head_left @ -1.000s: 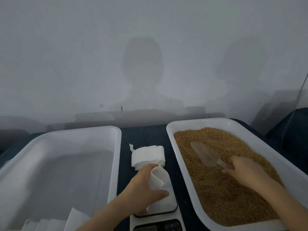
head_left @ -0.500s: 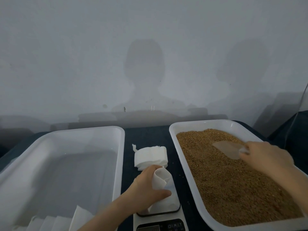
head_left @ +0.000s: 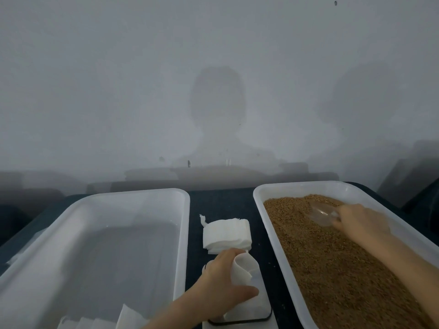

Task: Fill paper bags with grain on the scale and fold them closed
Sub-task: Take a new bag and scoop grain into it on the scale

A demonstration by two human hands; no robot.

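Paper bag (head_left: 244, 273) upright, mouth upward

The left hand (head_left: 223, 279) and right hand (head_left: 361, 222) are bare. Both forearms are bare too, as far as the near edge shows them.

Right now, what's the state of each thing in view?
bag, upright on the scale, mouth open, no grain visible inside
left hand, grips the bag
scoop, blade down on the grain, blurred
right hand, grips the scoop
right tray, holds the grain
left tray, white paper at its near edge
stack, flat bags piled between the trays
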